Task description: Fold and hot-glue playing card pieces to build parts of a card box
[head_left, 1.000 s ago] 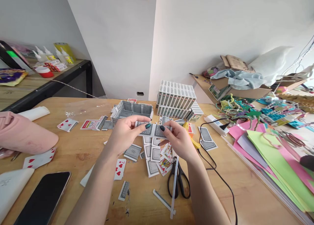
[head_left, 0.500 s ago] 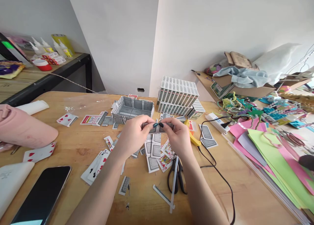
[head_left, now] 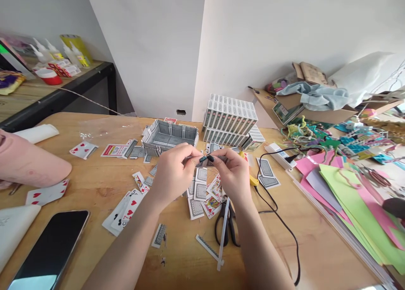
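Fingertips nearly meeting, my left hand [head_left: 177,172] and my right hand [head_left: 232,169] both pinch a narrow strip of playing card [head_left: 219,158] with a grey patterned back. My fingers cover most of the strip. Just behind my left hand stands an open box built from playing cards [head_left: 169,136]. Below my hands lie cut card pieces [head_left: 200,191], face-up picture cards [head_left: 212,204] and black-handled scissors [head_left: 232,229]. A clear glue stick [head_left: 223,235] rests across the scissors. Beside my right hand is a yellow glue gun [head_left: 253,181], partly hidden.
Stacked card packs [head_left: 230,117] stand at the back. A black phone [head_left: 50,247] and a pink roll [head_left: 34,161] lie at left, near loose cards [head_left: 125,210]. To the right are a black cord [head_left: 284,229], a white power strip [head_left: 280,155] and coloured sheets [head_left: 354,214].
My hands still pinch the strip, which has tilted so that less of its patterned face shows. The view has shifted slightly, and the glue gun is more covered by my right hand.
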Demonstrator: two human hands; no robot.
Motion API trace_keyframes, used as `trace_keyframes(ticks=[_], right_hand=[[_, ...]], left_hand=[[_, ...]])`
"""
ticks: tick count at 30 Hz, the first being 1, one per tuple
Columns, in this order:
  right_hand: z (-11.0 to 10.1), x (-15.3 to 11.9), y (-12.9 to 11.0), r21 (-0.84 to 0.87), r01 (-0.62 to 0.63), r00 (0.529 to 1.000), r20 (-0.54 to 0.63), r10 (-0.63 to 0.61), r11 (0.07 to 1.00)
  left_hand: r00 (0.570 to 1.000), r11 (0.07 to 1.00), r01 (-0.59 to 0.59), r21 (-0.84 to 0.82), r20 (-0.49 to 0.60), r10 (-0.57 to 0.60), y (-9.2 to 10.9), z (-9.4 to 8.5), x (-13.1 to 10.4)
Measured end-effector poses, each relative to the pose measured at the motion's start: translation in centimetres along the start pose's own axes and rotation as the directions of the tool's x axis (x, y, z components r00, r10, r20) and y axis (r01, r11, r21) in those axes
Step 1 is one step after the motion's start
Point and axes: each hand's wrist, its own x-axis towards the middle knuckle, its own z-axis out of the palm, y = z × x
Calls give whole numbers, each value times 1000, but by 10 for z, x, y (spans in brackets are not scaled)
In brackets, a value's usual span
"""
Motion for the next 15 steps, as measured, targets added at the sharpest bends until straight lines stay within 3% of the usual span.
trace_keyframes(ticks=[4,7,10,12,15], right_hand=[[-11,2,-6,-204,43,988,154,-11,978],[-12,0,-11,-369,116,982,184,-50,922],[-11,-1,-9,-441,66,967,251,52,895],[-10,0,-2,-457,-50,923,318,216,888],[-11,5,15,-467,-256,775,425,468,847]], left_hand=[[985,998,64,-9,158,-62,-5,-9,2],[977,994,104,30,183,-108,-7,-13,2],[964,987,155,32,214,-158,-9,-19,2],[946,983,182,8,272,-177,-14,-27,2],[902,961,233,149,336,-271,-32,-41,1]])
